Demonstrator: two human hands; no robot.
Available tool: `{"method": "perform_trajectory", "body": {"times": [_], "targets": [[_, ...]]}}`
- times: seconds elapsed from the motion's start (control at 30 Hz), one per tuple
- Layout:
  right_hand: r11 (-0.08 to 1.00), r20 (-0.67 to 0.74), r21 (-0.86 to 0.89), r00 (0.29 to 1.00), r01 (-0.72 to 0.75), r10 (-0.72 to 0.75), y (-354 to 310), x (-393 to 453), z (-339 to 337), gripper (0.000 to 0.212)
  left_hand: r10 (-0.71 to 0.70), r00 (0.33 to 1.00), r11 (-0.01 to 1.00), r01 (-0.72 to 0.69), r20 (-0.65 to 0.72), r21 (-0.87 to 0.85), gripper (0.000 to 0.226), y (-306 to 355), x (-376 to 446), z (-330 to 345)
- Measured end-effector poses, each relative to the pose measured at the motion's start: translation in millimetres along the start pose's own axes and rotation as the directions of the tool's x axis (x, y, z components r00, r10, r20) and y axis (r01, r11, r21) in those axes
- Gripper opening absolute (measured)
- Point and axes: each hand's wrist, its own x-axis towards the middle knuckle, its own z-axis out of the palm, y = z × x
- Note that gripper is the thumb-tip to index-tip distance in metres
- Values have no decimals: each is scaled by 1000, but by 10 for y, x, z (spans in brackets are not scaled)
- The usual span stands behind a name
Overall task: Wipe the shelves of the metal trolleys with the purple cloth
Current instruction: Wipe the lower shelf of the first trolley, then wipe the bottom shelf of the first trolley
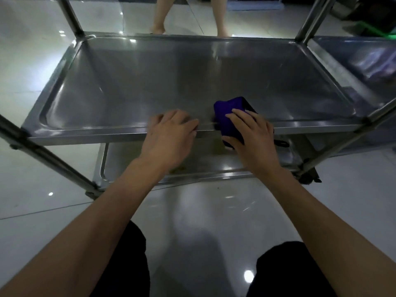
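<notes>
The metal trolley (pixel 64 82) stands on a glossy tiled floor (pixel 32 211), its middle shelf (pixel 171 82) seen from above and a lower shelf (pixel 214 166) visible beneath the near rim. The purple cloth (pixel 229 116) lies bunched on the middle shelf at its near edge, right of centre, and drapes partly over the rim. The right hand (pixel 250 136) rests on top of the cloth, fingers extended forward and slightly spread over it, thumb down along the cloth's near left side; whether the thumb pinches the fabric cannot be determined. The left hand (pixel 171 133) sits just beside the cloth, apart from it, palm down on the near rim with fingers loosely bent over the edge, holding nothing. Both forearms are bare. Dark-clothed knees (pixel 132 264) show at the bottom. A second person's bare legs (pixel 159 16) stand beyond the far rim. A second steel shelf (pixel 364 58) adjoins on the right.
</notes>
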Motion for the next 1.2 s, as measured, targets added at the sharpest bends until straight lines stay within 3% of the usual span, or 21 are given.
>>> {"method": "perform_trajectory", "body": {"times": [0.17,0.23,0.33,0.47,0.53,0.67,0.8,1.0,1.1,1.2], "targets": [[982,-98,72,981,177,-169,-233,-265,103,55,182,962,974,-205,-204,-98,21,-139,-349,90],[962,-164,58,954,265,-253,-296,-400,195,51,224,951,957,-256,-214,-135,17,-324,-557,148],[910,-223,-10,886,415,-406,-358,-568,406,50,250,962,955,-264,-112,-139,20,-593,-837,280],[868,-158,57,863,493,-480,-375,-627,845,48,125,986,987,-112,107,-115,26,-871,-1079,531],[880,-100,140,891,454,-443,-400,-584,1129,51,46,983,994,-28,180,-105,27,-987,-1125,678],[900,34,386,972,203,-234,-530,-473,1636,47,-16,968,998,29,252,-51,33,-1129,-1155,984],[826,10,561,998,51,-69,-648,-403,1975,46,-38,967,999,45,254,-23,36,-1161,-1216,1164],[801,-13,597,999,-33,51,-673,-348,2187,48,-189,946,981,192,264,17,41,-1304,-1307,1369],[818,52,563,993,-117,107,-551,-289,2277,48,-234,938,971,236,255,24,42,-1403,-1356,1460],[912,231,378,970,-157,71,-385,-268,2422,49,-259,933,966,252,251,58,40,-1483,-1428,1556]]}}
